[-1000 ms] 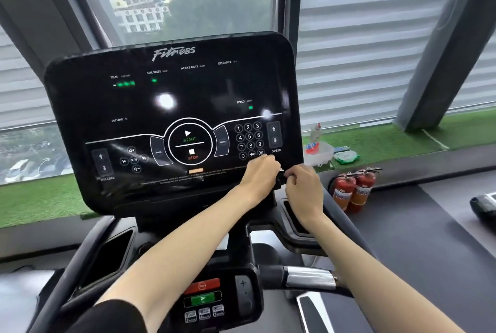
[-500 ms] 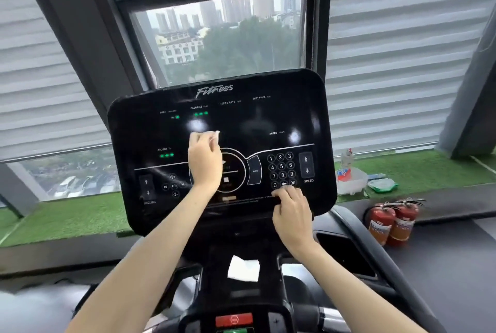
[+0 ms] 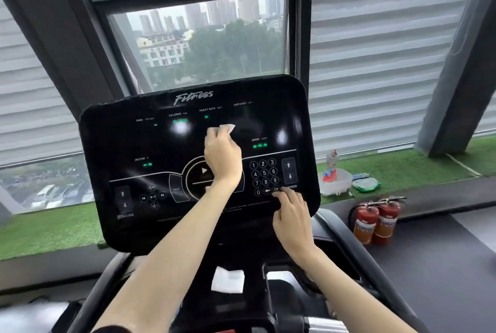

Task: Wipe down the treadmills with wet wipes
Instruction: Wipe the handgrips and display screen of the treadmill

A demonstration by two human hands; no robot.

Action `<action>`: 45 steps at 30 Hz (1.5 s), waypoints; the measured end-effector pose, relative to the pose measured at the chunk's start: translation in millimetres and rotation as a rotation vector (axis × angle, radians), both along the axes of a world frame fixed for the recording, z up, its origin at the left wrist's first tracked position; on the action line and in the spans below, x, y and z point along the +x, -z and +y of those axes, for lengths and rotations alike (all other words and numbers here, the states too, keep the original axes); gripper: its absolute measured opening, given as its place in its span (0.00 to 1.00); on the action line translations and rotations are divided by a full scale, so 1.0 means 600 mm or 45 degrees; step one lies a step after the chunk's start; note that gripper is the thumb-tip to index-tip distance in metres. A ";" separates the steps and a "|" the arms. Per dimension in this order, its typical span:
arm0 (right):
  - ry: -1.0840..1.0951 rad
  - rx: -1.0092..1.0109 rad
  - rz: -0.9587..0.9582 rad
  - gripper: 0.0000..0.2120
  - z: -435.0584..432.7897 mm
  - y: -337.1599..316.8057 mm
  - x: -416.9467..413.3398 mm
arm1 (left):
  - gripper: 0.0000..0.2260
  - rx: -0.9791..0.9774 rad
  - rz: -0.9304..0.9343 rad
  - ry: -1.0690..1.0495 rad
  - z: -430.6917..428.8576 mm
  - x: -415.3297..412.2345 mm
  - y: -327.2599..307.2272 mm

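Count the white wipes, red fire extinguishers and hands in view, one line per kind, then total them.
White wipes: 2, held wipe and loose wipe
Red fire extinguishers: 2
Hands: 2, left hand and right hand
Total: 6

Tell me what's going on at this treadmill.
A person is wiping the black glossy treadmill console. Their left hand grips a white wet wipe against the upper middle of the screen, while the right hand rests beside the OK key. A second white folded wipe lies below the console.
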State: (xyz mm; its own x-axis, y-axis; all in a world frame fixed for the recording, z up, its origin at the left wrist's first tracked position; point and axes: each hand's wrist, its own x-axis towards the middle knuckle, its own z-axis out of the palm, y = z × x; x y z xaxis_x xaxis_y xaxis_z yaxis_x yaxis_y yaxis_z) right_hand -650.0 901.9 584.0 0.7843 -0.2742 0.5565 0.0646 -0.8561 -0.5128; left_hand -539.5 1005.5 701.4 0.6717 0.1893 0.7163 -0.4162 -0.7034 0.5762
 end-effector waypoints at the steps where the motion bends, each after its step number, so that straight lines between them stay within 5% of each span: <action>1: 0.010 0.000 -0.001 0.23 -0.005 0.001 -0.001 | 0.13 0.102 -0.030 0.043 -0.014 -0.010 0.018; 5: 0.037 0.011 0.003 0.22 -0.023 0.004 -0.009 | 0.19 0.428 -0.076 0.216 -0.052 -0.048 0.080; 9: 0.083 0.079 0.032 0.16 -0.034 0.010 -0.019 | 0.20 0.503 -0.045 0.337 -0.069 -0.066 0.109; 19: 0.247 0.321 0.093 0.09 -0.054 0.028 -0.044 | 0.09 0.935 0.362 0.925 -0.100 -0.102 0.177; 21: 0.276 0.373 0.102 0.10 -0.052 0.028 -0.048 | 0.09 0.854 0.267 0.957 -0.084 -0.104 0.171; 25: 0.272 0.446 0.183 0.10 -0.042 0.030 -0.056 | 0.06 0.327 -0.126 0.593 -0.041 -0.080 0.119; 29: 0.243 0.438 0.250 0.12 -0.036 0.022 -0.060 | 0.08 0.198 0.048 0.401 -0.036 -0.051 0.085; 36: 0.247 0.439 0.282 0.12 -0.052 0.023 -0.071 | 0.19 0.817 0.092 0.670 -0.104 -0.095 0.142; 41: 0.291 0.442 0.283 0.13 -0.063 0.029 -0.078 | 0.12 1.377 -0.062 0.794 -0.107 -0.102 0.151; 45: 0.295 0.426 0.287 0.12 -0.054 0.022 -0.074 | 0.14 1.506 -0.183 0.818 -0.080 -0.097 0.161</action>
